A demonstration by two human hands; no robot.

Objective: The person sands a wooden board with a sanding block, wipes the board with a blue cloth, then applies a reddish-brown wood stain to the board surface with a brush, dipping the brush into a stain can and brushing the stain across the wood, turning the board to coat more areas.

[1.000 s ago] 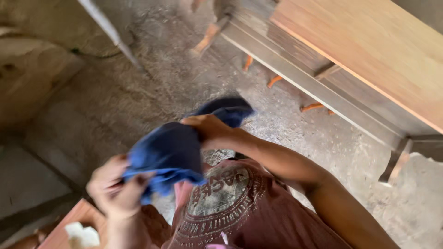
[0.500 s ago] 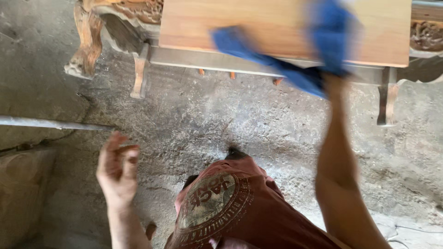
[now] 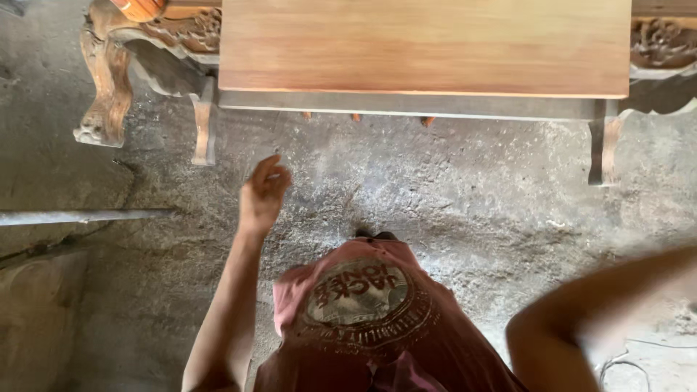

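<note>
Head view looks straight down on a person standing at a long wooden table top (image 3: pixel 425 47). Their left hand (image 3: pixel 263 192) is raised in front of the body with nothing in it, the fingers loosely curled and slightly apart, the thumb out to the side. It hangs over the rough concrete floor (image 3: pixel 450 196), well short of the table, which lies beyond the fingertips and runs off to the hand's right. Only the right arm (image 3: pixel 581 312) shows, a blurred forearm and elbow swung out at the lower corner; the right hand itself is out of frame, so I cannot tell whether it is spread or closed on anything.

Nearest the left hand, the table top is a broad flat slab of pale reddish wood with a straight near edge and a grey rail beneath it. It looks stiff, heavy and smooth-faced, so a grip would probably sit best on the near edge or the underside rail, not on the flat face. Beyond and left of the hand stands a carved wooden leg (image 3: pixel 105 87) of another piece of furniture. A grey metal bar (image 3: pixel 80 216) lies on the floor to the hand's left.
</note>
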